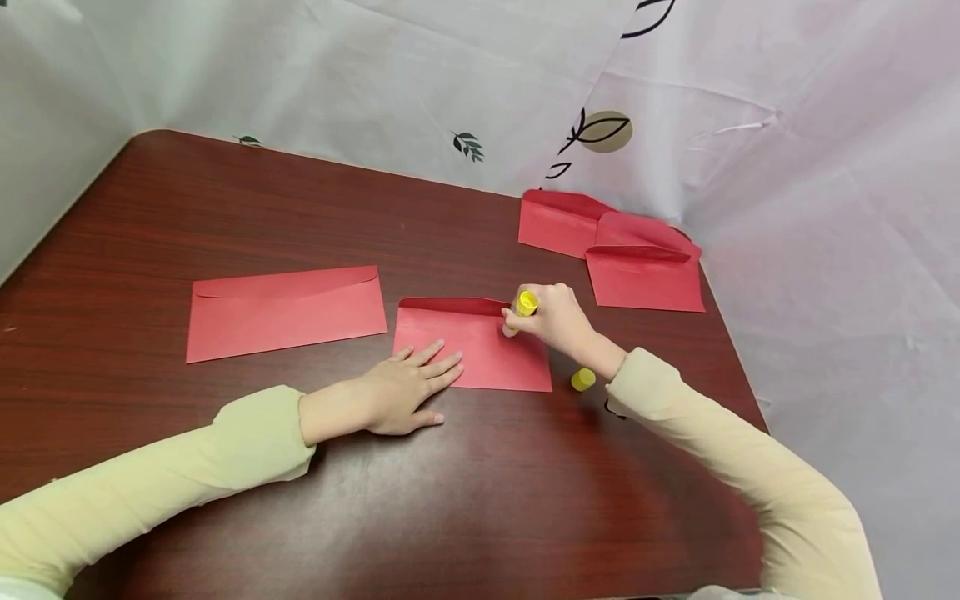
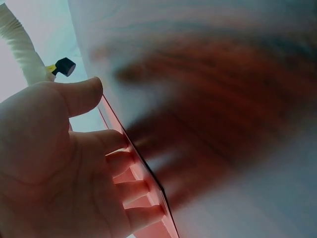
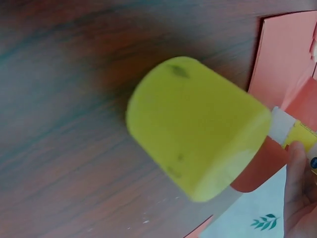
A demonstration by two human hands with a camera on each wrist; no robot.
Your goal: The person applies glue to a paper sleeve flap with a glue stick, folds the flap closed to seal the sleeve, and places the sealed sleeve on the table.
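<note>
A red envelope (image 1: pixel 495 358) lies in the middle of the table with its flap raised at the far side. My left hand (image 1: pixel 408 387) rests on its left part, fingers straight and spread; in the left wrist view the fingertips (image 2: pixel 141 191) touch the red paper. My right hand (image 1: pixel 558 317) grips a yellow glue stick (image 1: pixel 527 303) over the envelope's right end, near the flap fold. In the right wrist view the white end of the glue stick (image 3: pixel 282 125) points at the paper. The yellow cap (image 1: pixel 582 380) stands on the table beside my right wrist.
Another red envelope (image 1: pixel 288 317) lies on the left, its flap folded down. Several red envelopes (image 1: pixel 645 279) overlap at the back right, close to the table edge. The dark wooden table (image 1: pixel 300 217) is bordered by a pale patterned curtain (image 1: pixel 375 75).
</note>
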